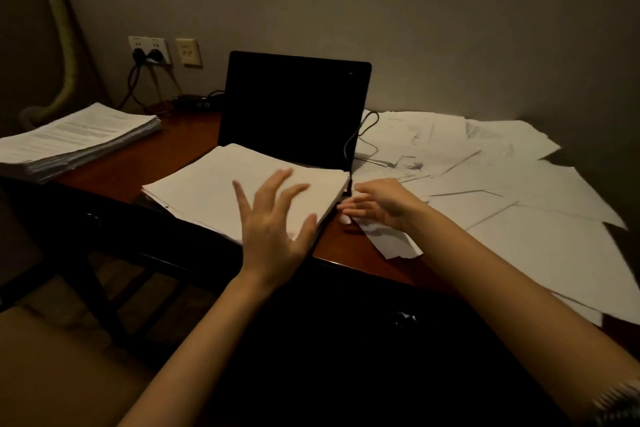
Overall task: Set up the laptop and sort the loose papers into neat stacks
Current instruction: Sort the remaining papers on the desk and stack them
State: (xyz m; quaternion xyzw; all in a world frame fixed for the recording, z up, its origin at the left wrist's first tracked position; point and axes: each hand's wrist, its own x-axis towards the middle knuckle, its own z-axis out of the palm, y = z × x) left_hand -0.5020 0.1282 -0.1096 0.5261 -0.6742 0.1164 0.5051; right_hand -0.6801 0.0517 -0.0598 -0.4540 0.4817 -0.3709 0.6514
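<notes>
At the far left of the counter (145, 158) sits a thick stack of printed pages (78, 140), squared up and well apart from the rest. Behind it, on the wall, two sockets (149, 50) carry dark plugs, with cords trailing down to a power strip (194, 102) near the laptop (294, 107). The laptop stands open with its screen dark, and a second pile of blank white sheets (242, 187) lies over its keyboard area, reaching to the counter's front edge.

The left hand (273, 222) is over this pile with fingers spread wide and straight — its grip is fully loose and has hold of nothing; whether the palm touches the paper is not clear. Just beside the pile's right edge, the right hand (377, 204) has its fingers extended towards the pile, blurred, above a crumpled sheet (391, 239); I cannot tell if its grip has closed on anything. Further right, loose papers (502, 191) lie scattered and overlapping across the counter — a thin cable (363, 130) loops over them near the laptop.
</notes>
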